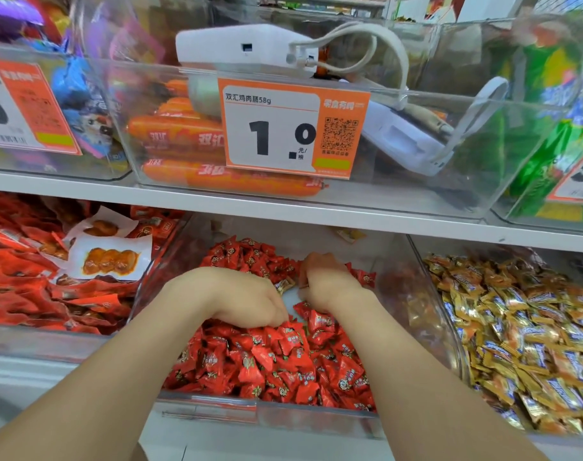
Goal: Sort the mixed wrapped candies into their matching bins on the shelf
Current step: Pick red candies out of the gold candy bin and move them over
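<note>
Shop shelf (83,191), red candies (267,361) in middle bin (316,417): left hand (250,301), right hand (326,284) curled inside, grip unclear. Gold candy (285,284) mid-bin; digging could bury it.

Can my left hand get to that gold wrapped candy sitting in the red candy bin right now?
Probably yes. The gold candy lies uncovered beside the bare bin floor, just past the left hand, with nothing between them; the right hand sits on its far side.

Price tag (291,128): "双汇鸡肉肠58g", "1.0 元/根"; sausages (177,134): "双汇".
</note>
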`<state>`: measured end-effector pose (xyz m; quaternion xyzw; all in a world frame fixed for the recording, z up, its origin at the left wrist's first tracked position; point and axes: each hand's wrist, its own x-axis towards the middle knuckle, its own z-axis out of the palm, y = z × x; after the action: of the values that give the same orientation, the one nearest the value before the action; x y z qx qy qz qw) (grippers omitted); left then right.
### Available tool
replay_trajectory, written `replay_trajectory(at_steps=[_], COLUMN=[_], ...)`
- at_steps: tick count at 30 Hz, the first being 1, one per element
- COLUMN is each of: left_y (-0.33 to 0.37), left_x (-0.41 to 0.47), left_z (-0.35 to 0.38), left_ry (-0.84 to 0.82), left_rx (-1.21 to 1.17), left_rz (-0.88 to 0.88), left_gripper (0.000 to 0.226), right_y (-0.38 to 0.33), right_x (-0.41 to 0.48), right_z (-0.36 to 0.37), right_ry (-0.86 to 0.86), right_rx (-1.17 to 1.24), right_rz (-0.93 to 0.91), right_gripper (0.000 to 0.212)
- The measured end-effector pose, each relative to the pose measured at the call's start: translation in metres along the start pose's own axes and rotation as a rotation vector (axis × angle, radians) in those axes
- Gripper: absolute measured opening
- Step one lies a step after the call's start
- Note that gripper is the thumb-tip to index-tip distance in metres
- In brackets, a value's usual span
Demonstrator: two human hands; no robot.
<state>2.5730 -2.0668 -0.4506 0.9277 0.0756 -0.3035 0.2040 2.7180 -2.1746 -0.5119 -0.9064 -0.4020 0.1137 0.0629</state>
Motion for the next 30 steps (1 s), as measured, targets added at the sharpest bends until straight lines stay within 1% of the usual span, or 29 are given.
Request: replay_trajectory(at_steps=[3, 5, 6, 8, 10, 11, 12, 14, 16, 17, 18, 20, 22, 23, 25, 26, 28, 29, 30], left_y=[0.006, 0.003, 0.0, -0.004, -0.008, -0.009, -0.009, -0.007, -0.002, 0.0, 0.001, 0.001, 0.002, 0.004, 0.011, 0.014, 0.017, 0.018, 0.019], left_x=[-0.004, -0.008, -0.01, -0.013, -0.015, -0.015, -0.017, -0.021, -0.025, -0.026, -0.027, -0.027, -0.026, -0.025, -0.023, -0.022, -0.021, -0.022, -0.022], left_z=[-0.001, 0.001, 0.003, 0.007, 0.011, 0.012, 0.012, 0.015, 0.018, 0.02, 0.022, 0.026, 0.028, 0.029, 0.029, 0.029, 0.029, 0.029, 0.029], left_ry=[-0.03, 0.004, 0.053, 0.223, 0.425, 0.477, 0.473, 0.356, 0.261, 0.247, 0.256, 0.303, 0.36, 0.406, 0.501, 0.51, 0.429, 0.371, 0.335], left_rx=[-0.017, -0.055, -0.066, -0.052, -0.035, -0.024, -0.012, -0.001, 0.023, 0.027, 0.023, 0.029, 0.083, 0.133, 0.193, 0.178, 0.159, 0.177, 0.202], left_rz=[0.021, 0.024, 0.029, 0.027, 0.007, -0.002, -0.008, -0.006, 0.001, -0.001, -0.011, -0.046, -0.08, -0.082, -0.021, 0.029, 0.072, 0.042, 0.001], left_gripper=[0.034, 0.033, 0.032, 0.033, 0.039, 0.043, 0.046, 0.046, 0.034, 0.031, 0.031, 0.044, 0.059, 0.06, 0.047, 0.04, 0.035, 0.032, 0.029], right_y=[0.004, 0.006, 0.006, 0.004, 0.0, -0.003, -0.005, -0.011, -0.012, -0.011, -0.009, -0.004, -0.003, -0.003, -0.002, 0.0, 0.006, 0.008, 0.011], right_x=[0.002, 0.001, 0.0, -0.001, -0.001, 0.0, -0.001, -0.004, -0.005, -0.005, -0.006, -0.007, -0.011, -0.014, -0.017, -0.018, -0.023, -0.028, -0.034], right_z=[0.0, -0.005, -0.009, -0.017, -0.019, -0.018, -0.016, -0.013, -0.009, -0.008, -0.007, -0.008, -0.015, -0.019, -0.028, -0.031, -0.035, -0.037, -0.038], right_ry=[-0.024, -0.067, -0.068, -0.038, -0.015, -0.017, -0.02, -0.037, -0.044, -0.037, -0.033, -0.037, -0.031, -0.014, 0.054, 0.084, 0.093, 0.063, 0.022], right_rx=[0.002, 0.026, 0.035, 0.087, 0.133, 0.137, 0.129, 0.091, 0.045, 0.02, 0.003, -0.015, -0.002, 0.033, 0.097, 0.107, 0.109, 0.099, 0.097], right_rz=[0.006, -0.007, -0.009, -0.025, -0.071, -0.093, -0.118, -0.162, -0.181, -0.169, -0.145, -0.095, -0.054, -0.029, 0.022, 0.041, 0.022, -0.01, -0.051], right_gripper=[0.018, 0.021, 0.023, 0.023, 0.025, 0.025, 0.024, 0.023, 0.023, 0.021, 0.019, 0.02, 0.026, 0.031, 0.036, 0.037, 0.042, 0.042, 0.038])
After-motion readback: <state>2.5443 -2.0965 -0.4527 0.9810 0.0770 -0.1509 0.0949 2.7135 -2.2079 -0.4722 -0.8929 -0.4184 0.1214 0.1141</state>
